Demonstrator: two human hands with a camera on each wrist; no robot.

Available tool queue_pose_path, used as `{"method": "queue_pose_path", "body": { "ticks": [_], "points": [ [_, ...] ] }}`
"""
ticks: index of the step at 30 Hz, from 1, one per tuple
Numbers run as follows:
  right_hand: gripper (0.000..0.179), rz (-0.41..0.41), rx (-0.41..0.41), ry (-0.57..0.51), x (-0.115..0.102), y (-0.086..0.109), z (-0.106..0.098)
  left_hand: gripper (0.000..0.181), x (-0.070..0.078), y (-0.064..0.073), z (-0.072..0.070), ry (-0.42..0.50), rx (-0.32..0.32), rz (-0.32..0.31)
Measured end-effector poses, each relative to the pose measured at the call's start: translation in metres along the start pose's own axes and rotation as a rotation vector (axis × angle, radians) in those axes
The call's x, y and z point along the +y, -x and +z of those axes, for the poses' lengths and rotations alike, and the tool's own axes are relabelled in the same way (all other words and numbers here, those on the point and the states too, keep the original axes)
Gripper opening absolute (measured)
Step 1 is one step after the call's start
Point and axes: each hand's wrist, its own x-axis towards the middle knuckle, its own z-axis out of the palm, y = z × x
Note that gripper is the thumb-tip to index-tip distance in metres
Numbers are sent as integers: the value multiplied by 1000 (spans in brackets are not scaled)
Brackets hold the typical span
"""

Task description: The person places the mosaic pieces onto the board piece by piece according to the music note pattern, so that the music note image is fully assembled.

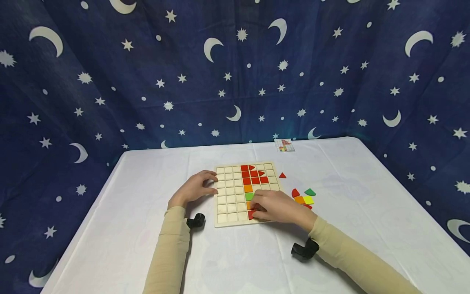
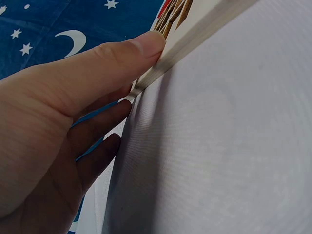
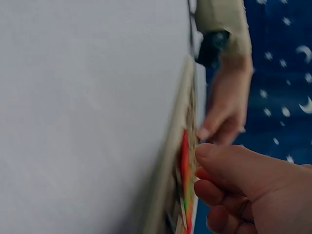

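In the head view a pale wooden grid board (image 1: 227, 223) lies on the table with red, orange and green tiles in it. My left hand (image 1: 194, 188) rests at its left edge, thumb on the rim and fingers loosely extended beside it. My right hand (image 1: 279, 206) is over the lower part of the board, fingers bent. Its fingertips are right at an orange square (image 1: 248, 206) and a red square (image 1: 251, 214). In the right wrist view, orange shows by the index fingertip; I cannot tell whether a tile is pinched. A green square (image 1: 249, 197) sits just above.
Right of the board lie a red triangle (image 1: 282, 175), a red quarter-round piece (image 1: 295, 192), a green piece (image 1: 310, 192), an orange square (image 1: 299, 200) and a yellow piece (image 1: 309, 200). A pattern card (image 1: 284, 145) lies at the back edge before a starry curtain (image 1: 235, 94).
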Motion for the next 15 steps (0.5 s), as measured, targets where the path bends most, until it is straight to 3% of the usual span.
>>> {"method": "queue_pose_path", "body": {
  "ticks": [4, 10, 15],
  "points": [
    [14, 89, 46, -64, 18, 10, -14, 43, 1, 1, 0, 0, -3, 3],
    [21, 297, 113, -162, 55, 31, -45, 42, 2, 1, 0, -3, 2, 8],
    [25, 434, 129, -208, 83, 46, -59, 42, 2, 1, 0, -9, 2, 3]
  ]
}}
